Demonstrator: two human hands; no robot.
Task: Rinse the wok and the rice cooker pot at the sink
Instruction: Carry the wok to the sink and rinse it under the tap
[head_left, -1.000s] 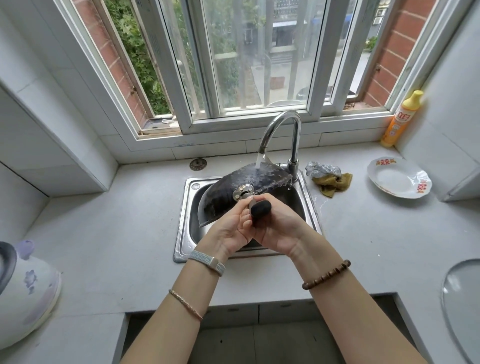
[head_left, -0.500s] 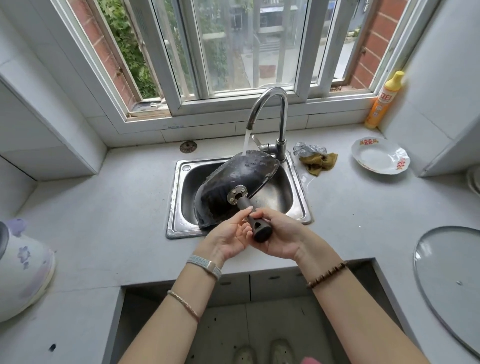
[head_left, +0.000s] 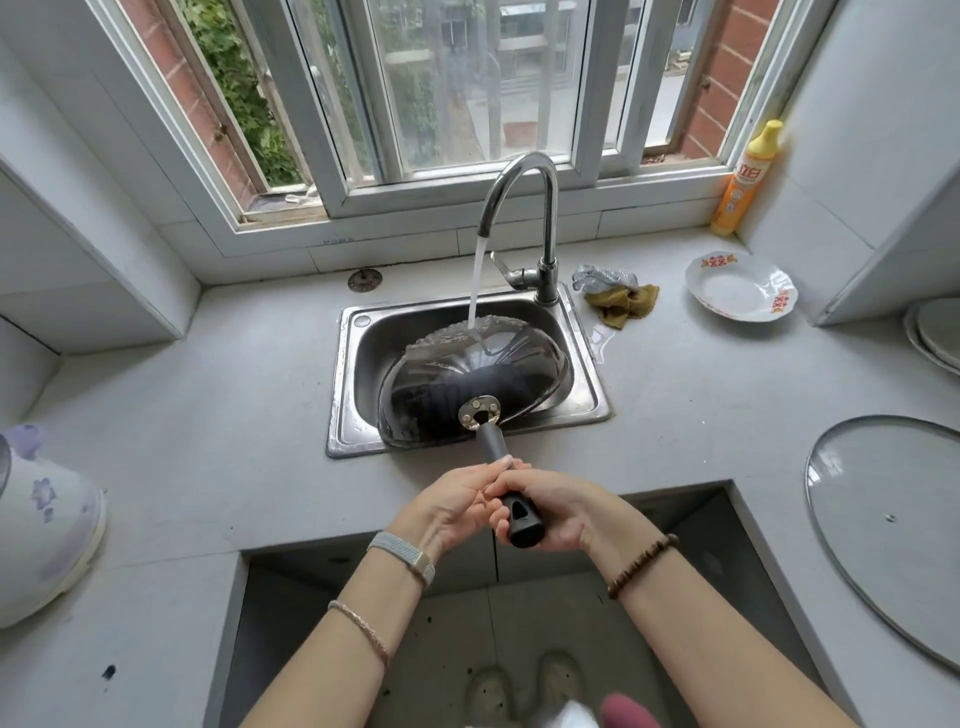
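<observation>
A black wok (head_left: 467, 374) lies bottom up over the steel sink (head_left: 358, 364), its dark handle (head_left: 511, 499) pointing toward me. Water from the curved faucet (head_left: 524, 208) falls on the far side of the wok's underside and spreads over it. My left hand (head_left: 457, 504) and my right hand (head_left: 550, 512) both grip the handle near its end, in front of the sink's near rim. The white rice cooker (head_left: 41, 525) with purple flowers stands at the left edge; its pot is hidden from view.
A glass lid (head_left: 893, 525) lies on the counter at right. A white plate (head_left: 737, 286), a steel scourer (head_left: 602, 278) with a brown cloth, and a yellow detergent bottle (head_left: 743, 182) sit behind the sink's right side. A sink strainer (head_left: 364, 280) rests by the window wall.
The wok has turned and lowered flatter into the sink, bottom up, and my hands have drawn back along the handle toward me. The view has pulled back from the sink.
</observation>
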